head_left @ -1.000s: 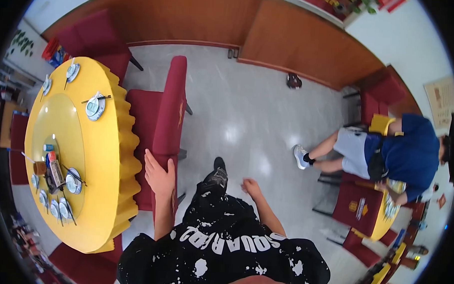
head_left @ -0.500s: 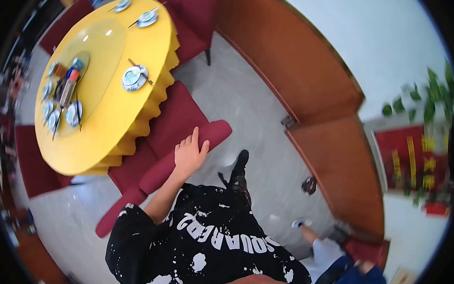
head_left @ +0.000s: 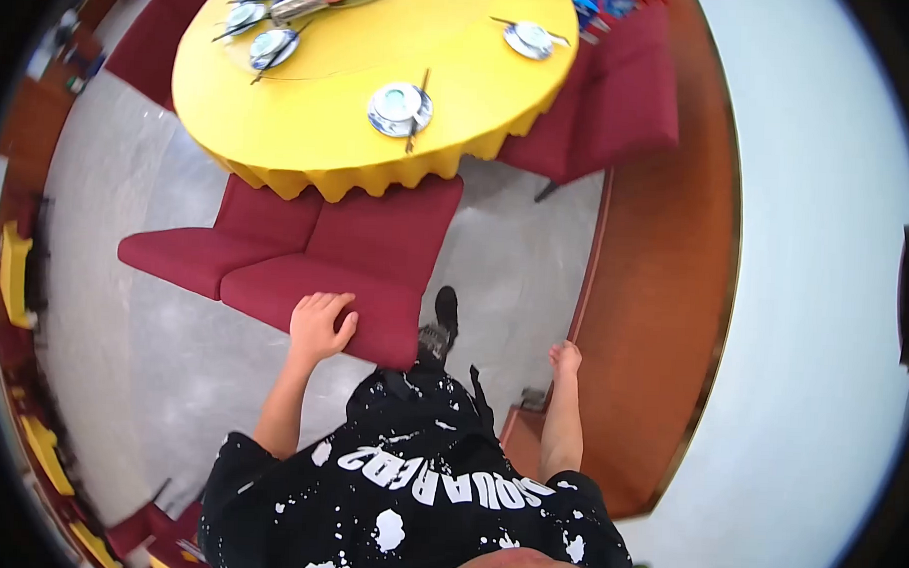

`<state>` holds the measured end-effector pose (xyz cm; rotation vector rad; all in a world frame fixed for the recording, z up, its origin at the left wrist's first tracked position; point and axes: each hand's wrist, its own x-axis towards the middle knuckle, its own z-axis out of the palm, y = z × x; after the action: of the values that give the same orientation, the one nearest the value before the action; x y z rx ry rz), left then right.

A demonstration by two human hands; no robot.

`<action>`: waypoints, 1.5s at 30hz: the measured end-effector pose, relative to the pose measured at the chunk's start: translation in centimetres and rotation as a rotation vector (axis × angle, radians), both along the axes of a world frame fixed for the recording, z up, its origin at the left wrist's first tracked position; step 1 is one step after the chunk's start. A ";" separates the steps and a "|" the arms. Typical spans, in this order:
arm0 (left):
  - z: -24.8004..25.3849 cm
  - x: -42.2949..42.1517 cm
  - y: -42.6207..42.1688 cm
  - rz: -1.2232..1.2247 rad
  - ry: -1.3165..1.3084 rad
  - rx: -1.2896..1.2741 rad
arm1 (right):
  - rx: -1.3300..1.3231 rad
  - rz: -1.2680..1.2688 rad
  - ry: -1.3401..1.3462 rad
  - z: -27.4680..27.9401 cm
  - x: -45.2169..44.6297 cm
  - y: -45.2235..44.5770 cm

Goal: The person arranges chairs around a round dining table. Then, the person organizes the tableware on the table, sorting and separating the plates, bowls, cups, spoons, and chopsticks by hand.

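Note:
My left hand (head_left: 319,327) is at the back of a dark red chair (head_left: 358,316), fingers somewhat spread, with nothing held in it. Its fingers lie at or just over the chair's near edge; contact is hard to tell. To the right, over the floor near the brown wall panel, my right hand (head_left: 565,359) hangs with curled fingers, and nothing shows in it. Beyond the chairs is a round table with a yellow cloth (head_left: 310,129). It bears a bowl on a plate (head_left: 397,104) with chopsticks beside it and several similar settings.
Another red chair (head_left: 256,227) stands beside the near one, to its left. A further red chair (head_left: 616,99) is at the table's right, by the brown wall panel (head_left: 661,241). Yellow-covered things (head_left: 14,274) line the far left.
My view has turned to the right, bringing the table to the top and the wall panel to the right. My right hand is back in view. The other person has left the view.

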<state>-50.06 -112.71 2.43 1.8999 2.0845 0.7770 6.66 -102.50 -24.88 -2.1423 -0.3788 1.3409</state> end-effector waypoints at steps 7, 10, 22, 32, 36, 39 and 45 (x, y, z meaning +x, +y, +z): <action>-1.3 0.3 0.6 0.251 0.000 -0.022 | -0.030 0.436 0.285 -3.4 -13.0 17.4; -1.5 0.8 1.5 0.454 -0.012 -0.062 | -0.005 0.721 0.376 -0.5 -23.6 22.4; -14.9 -5.3 25.4 0.986 -0.866 0.097 | 0.203 1.006 0.468 3.5 -49.3 42.4; -24.6 -13.1 41.5 1.144 -1.007 -0.093 | -0.033 1.340 0.525 3.0 -52.0 49.0; -24.3 -12.8 41.8 1.277 -0.972 -0.168 | 0.003 1.390 0.545 3.1 -52.6 50.5; -23.0 -12.4 42.6 1.357 -0.901 -0.168 | 0.035 1.463 0.531 5.6 -53.7 52.1; -21.2 -14.7 45.2 1.379 -0.867 -0.055 | 0.124 1.439 0.528 7.2 -56.8 54.6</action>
<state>-64.74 -67.50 -18.77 -0.2747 2.3687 1.3412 -50.19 -47.91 -17.63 -1.1233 -1.8814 2.3621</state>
